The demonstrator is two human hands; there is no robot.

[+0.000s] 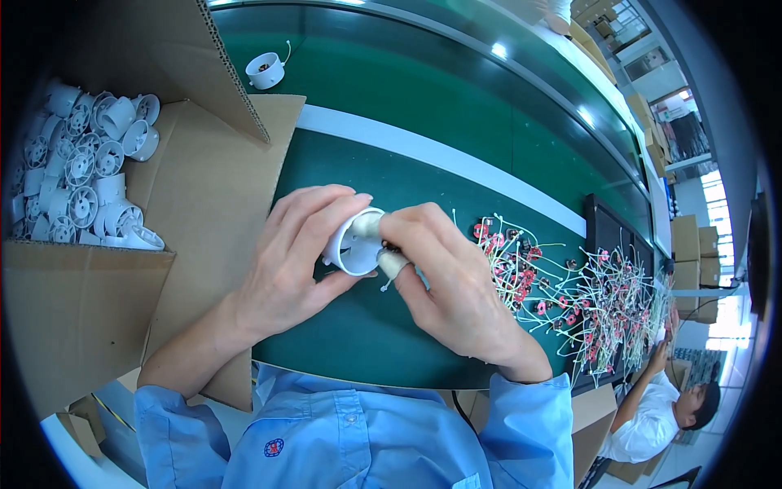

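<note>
Close to the middle of the green work surface, my left hand (281, 265) is wrapped round a white round plastic housing (355, 259), its open mouth tilted toward my right hand. My right hand (456, 281), with pale covers on the thumb and index finger, pinches a small dark wired part (391, 247) at the housing's rim. A short pale wire end (384, 286) hangs below those fingertips. How far the part sits inside the housing is hidden by the fingers. To the right lies a tangled heap of red and black wired parts (521, 269).
An open cardboard box (216, 155) full of white housings (81, 171) stands at left. On the green conveyor belt (407, 73) behind a white strip sits a housing with a wire (265, 72). A black tray (599, 220) lies under more wired parts; a person (652, 416) works at far right.
</note>
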